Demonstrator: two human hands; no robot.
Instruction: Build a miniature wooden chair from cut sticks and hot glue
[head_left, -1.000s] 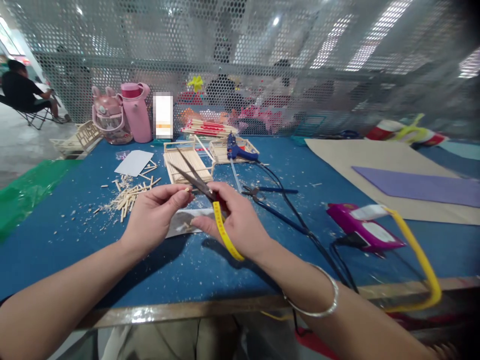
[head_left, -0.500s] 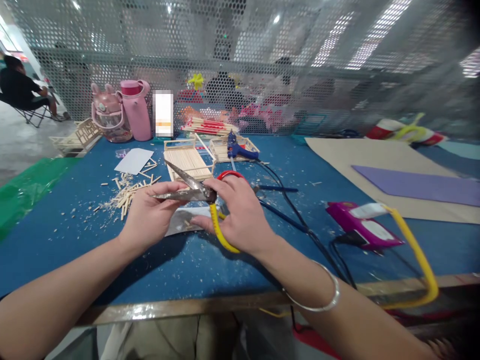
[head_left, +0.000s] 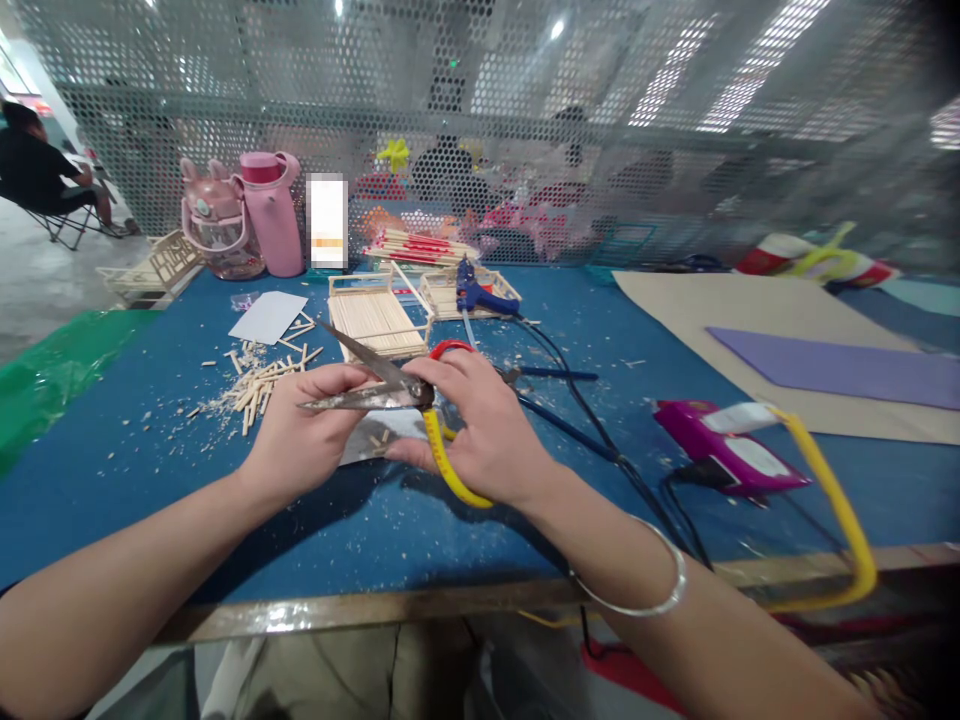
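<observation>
My right hand (head_left: 495,425) is wrapped around a pair of scissors (head_left: 447,468) with one yellow and one red handle loop. Their blades stand apart and point left. Fingers of my left hand (head_left: 296,430) are pinched together close to the blades, and the lower blade crosses in front of them. What they pinch is hidden. Under the hands lies a grey-white sheet (head_left: 360,448) with small stick pieces on it. Behind the blades is a frame made of thin wooden sticks (head_left: 379,322). Cut stick pieces (head_left: 259,392) are heaped left of it.
A blue glue gun (head_left: 484,297) rests on a second stick frame, its black cable running right. Blue-handled pliers (head_left: 559,425) lie beside my right hand. Farther right are a purple device (head_left: 720,450) with a yellow cable and a purple sheet (head_left: 825,370). Pink bottles (head_left: 274,225) stand at the back left.
Both hands and the scissors have shifted very slightly, and the blades look a little wider apart. The camera view has moved a touch. Objects on the table stay in place.
</observation>
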